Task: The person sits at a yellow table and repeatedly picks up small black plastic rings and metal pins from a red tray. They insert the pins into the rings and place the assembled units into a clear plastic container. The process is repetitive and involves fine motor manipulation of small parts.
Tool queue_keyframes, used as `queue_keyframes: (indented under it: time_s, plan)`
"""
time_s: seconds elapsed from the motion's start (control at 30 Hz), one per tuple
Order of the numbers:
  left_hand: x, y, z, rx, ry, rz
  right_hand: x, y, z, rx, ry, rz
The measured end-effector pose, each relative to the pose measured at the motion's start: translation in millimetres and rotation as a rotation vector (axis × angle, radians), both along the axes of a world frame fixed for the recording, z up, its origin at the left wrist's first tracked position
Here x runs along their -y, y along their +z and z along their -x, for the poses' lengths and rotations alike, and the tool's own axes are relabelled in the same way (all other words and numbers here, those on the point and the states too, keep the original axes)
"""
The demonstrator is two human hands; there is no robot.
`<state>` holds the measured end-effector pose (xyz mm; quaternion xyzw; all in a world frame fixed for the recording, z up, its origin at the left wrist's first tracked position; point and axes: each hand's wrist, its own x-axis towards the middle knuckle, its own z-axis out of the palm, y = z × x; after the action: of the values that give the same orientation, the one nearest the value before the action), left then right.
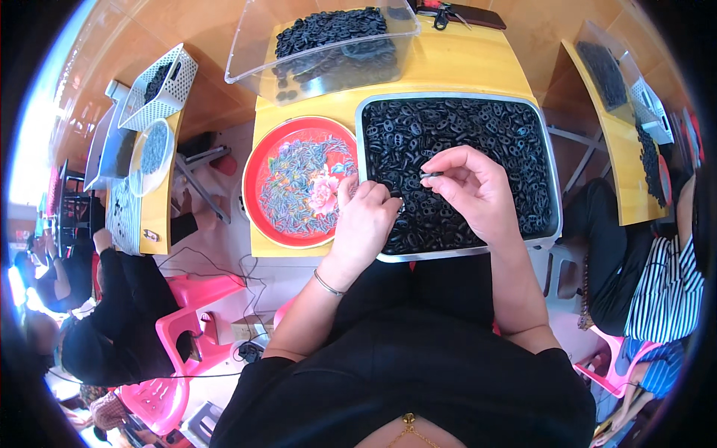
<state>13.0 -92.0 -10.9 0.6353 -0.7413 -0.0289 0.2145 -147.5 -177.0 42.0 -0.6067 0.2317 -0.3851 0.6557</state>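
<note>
Above a metal-rimmed tray (pixel 553 179) full of small black pieces with two holes (pixel 463 123), my right hand (pixel 478 190) pinches a small dark piece (pixel 431 175) between thumb and forefinger. The piece is seen edge-on. My left hand (pixel 364 216) hovers over the tray's left edge, beside a red round dish (pixel 254 175). Its fingers are curled together, with a tiny shiny spot at the tips; what they hold is too small to name. Many small, thin greyish pieces (pixel 287 198) lie scattered in the dish, over a printed pink flower.
A clear plastic bin (pixel 254 60) of black pieces stands at the yellow table's (pixel 478 67) far side. Scissors (pixel 442 15) lie behind it. Side tables hold a white basket (pixel 168 89) and other bins. People sit left and right, near pink chairs (pixel 168 336). Cables trail across the floor.
</note>
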Motion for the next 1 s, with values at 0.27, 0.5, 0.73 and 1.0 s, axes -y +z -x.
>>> queue_keyframes:
  time_s: [0.27,0.5,0.73,1.0]
  plan:
    - [5.2,18.4,-1.1,0.149,0.061,0.079,2.2,-1.6,3.0,0.055,0.035,0.058]
    - [13.0,24.2,-0.9,0.428,-0.038,-0.096,1.2,3.6,4.0,0.049,0.036,0.035]
    - [11.7,27.6,-0.5,0.426,-0.090,-0.138,4.4,3.8,8.2,0.015,-0.008,0.093]
    - [13.2,21.4,-3.6,0.243,-0.145,-0.099,-0.9,14.0,8.6,-0.018,-0.012,-0.076]
